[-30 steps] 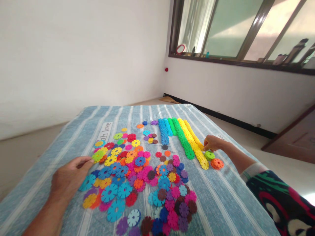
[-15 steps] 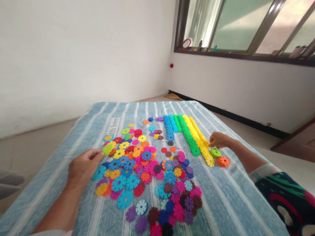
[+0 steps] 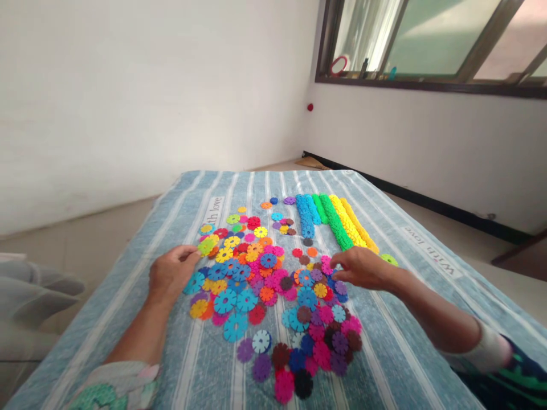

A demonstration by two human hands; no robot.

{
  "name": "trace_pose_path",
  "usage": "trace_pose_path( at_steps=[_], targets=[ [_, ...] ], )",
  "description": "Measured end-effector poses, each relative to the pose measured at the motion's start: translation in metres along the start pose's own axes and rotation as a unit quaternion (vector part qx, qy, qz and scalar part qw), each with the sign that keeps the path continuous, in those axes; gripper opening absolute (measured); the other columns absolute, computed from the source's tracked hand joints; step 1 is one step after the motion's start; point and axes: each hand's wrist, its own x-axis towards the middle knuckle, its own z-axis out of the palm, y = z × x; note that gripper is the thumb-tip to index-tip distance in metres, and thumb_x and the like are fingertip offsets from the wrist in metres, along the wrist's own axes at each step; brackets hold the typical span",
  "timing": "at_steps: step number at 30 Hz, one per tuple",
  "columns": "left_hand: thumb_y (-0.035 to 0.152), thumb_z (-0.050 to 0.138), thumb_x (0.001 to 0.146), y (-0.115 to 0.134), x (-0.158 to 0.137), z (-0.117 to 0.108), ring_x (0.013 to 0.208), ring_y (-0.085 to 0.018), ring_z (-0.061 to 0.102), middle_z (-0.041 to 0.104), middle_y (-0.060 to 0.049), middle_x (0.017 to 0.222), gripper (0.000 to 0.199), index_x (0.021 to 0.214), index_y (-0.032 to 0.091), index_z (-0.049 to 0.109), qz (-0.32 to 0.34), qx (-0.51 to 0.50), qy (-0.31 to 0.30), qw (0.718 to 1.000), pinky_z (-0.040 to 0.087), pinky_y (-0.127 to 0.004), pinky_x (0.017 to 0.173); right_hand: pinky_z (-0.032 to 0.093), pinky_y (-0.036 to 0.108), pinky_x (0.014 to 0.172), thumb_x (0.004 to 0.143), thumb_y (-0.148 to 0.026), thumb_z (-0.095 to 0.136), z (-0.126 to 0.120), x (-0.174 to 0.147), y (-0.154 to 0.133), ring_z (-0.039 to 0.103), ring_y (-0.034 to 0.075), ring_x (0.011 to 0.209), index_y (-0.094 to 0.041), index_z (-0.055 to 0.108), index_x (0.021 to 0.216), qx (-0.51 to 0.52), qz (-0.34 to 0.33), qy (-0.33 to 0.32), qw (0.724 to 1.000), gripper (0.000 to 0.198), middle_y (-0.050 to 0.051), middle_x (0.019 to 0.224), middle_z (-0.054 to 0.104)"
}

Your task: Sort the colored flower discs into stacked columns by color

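Many notched plastic snowflake discs in mixed colours lie in a loose heap on the striped cloth. At the heap's left edge my left hand (image 3: 171,272) pinches a lime-green disc (image 3: 205,247) between thumb and fingertips. My right hand (image 3: 363,267) is over the heap's right side, fingers apart, its fingertips close to a pink disc (image 3: 326,264); I see nothing held in it. Beyond it lie overlapping rows of discs sorted by colour: a blue row (image 3: 305,219), a green row (image 3: 337,225) and a yellow row (image 3: 348,219). The near ends of some rows are hidden behind my right hand.
The blue-and-white striped cloth (image 3: 171,364) covers the table. A lime-green disc (image 3: 390,259) lies past my right wrist. A few stray discs, among them a purple disc (image 3: 289,200), lie at the far side. A window (image 3: 427,40) is in the right wall.
My right hand has moved left from the near end of the yellow rows to the mixed heap, and its fingers have spread. My left hand keeps its pinch. The view has shifted slightly.
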Motion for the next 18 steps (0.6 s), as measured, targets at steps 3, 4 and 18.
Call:
trace_pose_path(
  at_steps=[3, 4, 18],
  targets=[
    [0.036, 0.056, 0.070, -0.003, 0.000, 0.002, 0.079, -0.019, 0.065, 0.070, -0.002, 0.082, 0.030, 0.091, 0.019, 0.068, 0.005, -0.007, 0.000, 1.000, 0.046, -0.027, 0.072, 0.025, 0.024, 0.054, 0.085, -0.031, 0.056, 0.011, -0.004, -0.033, 0.060, 0.015, 0.068, -0.022, 0.066, 0.093, -0.025, -0.062, -0.013, 0.998, 0.015, 0.001, 0.073, 0.067],
    [0.037, 0.056, 0.070, -0.003, 0.000, 0.002, 0.079, -0.019, 0.065, 0.070, -0.002, 0.082, 0.030, 0.091, 0.019, 0.069, 0.009, -0.006, 0.001, 1.000, 0.045, -0.027, 0.071, 0.023, 0.025, 0.053, 0.085, -0.030, 0.055, 0.015, -0.006, -0.041, 0.060, 0.015, 0.067, -0.021, 0.065, 0.093, -0.040, -0.068, -0.019, 0.997, 0.015, 0.002, 0.073, 0.067],
    [0.036, 0.056, 0.071, -0.004, -0.002, 0.002, 0.078, -0.017, 0.065, 0.072, -0.002, 0.082, 0.029, 0.091, 0.019, 0.069, 0.024, -0.009, 0.001, 1.000, 0.047, -0.025, 0.072, 0.020, 0.027, 0.051, 0.090, -0.037, 0.048, 0.034, -0.024, -0.063, 0.065, 0.018, 0.068, -0.022, 0.057, 0.102, -0.068, -0.079, -0.056, 0.993, 0.021, 0.004, 0.080, 0.071]
  ],
)
